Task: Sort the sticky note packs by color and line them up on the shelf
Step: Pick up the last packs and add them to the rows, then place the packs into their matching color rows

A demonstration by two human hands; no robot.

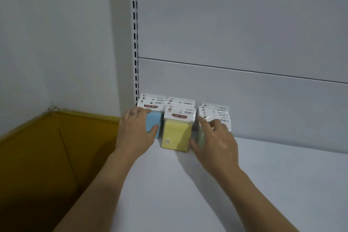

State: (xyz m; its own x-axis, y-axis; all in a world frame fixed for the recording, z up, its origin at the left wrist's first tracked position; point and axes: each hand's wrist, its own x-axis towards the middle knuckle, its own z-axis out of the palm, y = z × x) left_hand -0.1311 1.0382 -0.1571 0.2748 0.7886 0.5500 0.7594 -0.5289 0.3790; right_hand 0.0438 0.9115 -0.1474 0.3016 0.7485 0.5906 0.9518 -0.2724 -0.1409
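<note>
Three rows of sticky note packs stand upright against the shelf's back panel at the left end. My left hand (134, 130) wraps the front blue pack (153, 122) of the left row, thumb across its face. The yellow row (177, 134) stands in the middle, untouched, its front pack facing me. My right hand (214, 144) grips the front pale green pack (201, 136) of the right row, mostly hiding it; only a green sliver and the white header cards (214, 113) behind show.
The white shelf surface (263, 184) stretches right and toward me. A slotted upright (134, 43) marks the shelf's left end. Left of it, below, sits an open brown cardboard box (47, 156) against the wall.
</note>
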